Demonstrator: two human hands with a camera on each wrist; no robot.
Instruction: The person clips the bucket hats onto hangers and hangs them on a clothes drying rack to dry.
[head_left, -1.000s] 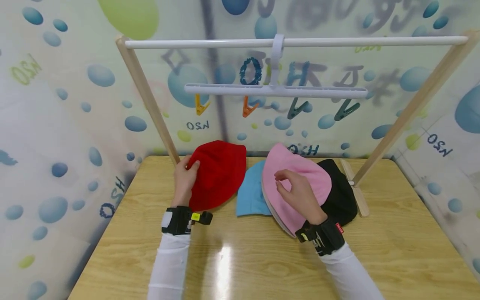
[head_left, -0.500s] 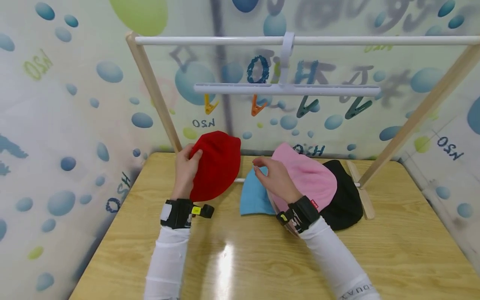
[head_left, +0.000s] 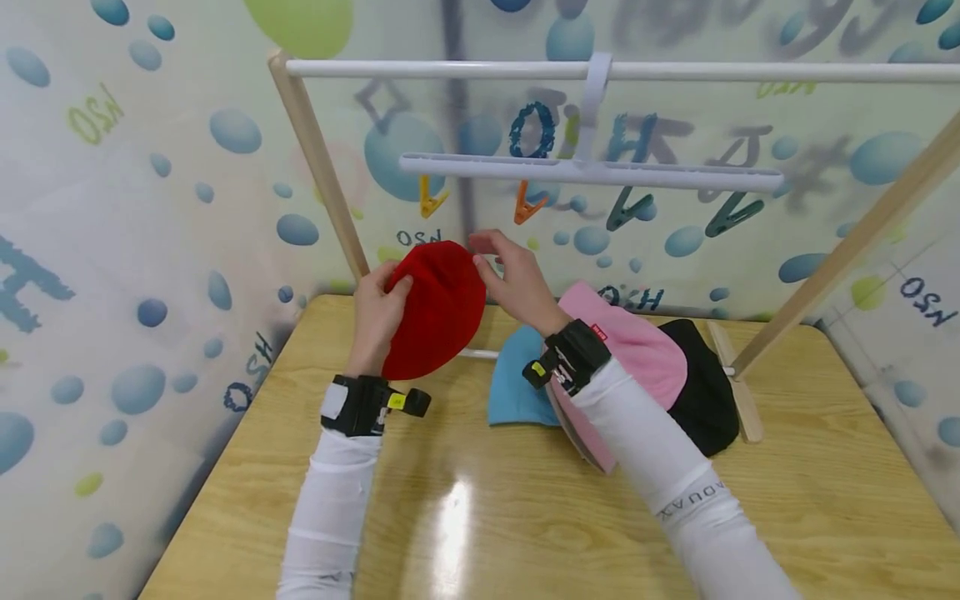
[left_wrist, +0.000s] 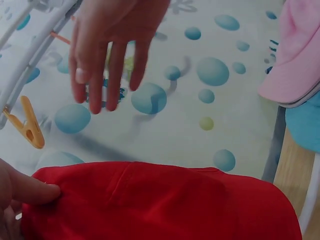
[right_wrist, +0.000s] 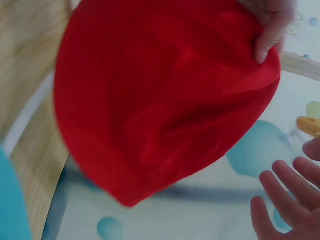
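A red bucket hat point(head_left: 438, 312) is held up off the table near the rack's left post. My left hand point(head_left: 377, 321) pinches it by the left edge, the thumb point(left_wrist: 42, 192) lying over the fabric. Close to the hat's upper right edge is my right hand point(head_left: 517, 279); in the left wrist view its fingers point(left_wrist: 116, 75) extend loosely, clear of the cloth and holding nothing. Above hangs a white hanger point(head_left: 510, 168) with a yellow clip point(head_left: 429, 200), an orange clip point(head_left: 527, 206) and two green clips, one green clip point(head_left: 626, 210) near the middle.
A white rail point(head_left: 450, 70) on wooden posts carries the hanger. On the table point(head_left: 375, 517) a pink hat point(head_left: 637, 354) overlaps a blue hat point(head_left: 513, 387) and a black hat point(head_left: 708, 412). A patterned wall point(head_left: 187, 333) stands behind and at the sides.
My left hand has raised the red bucket hat from the table. My right hand has moved left and up, from over the pink hat to beside the red one. The head view has shifted slightly.
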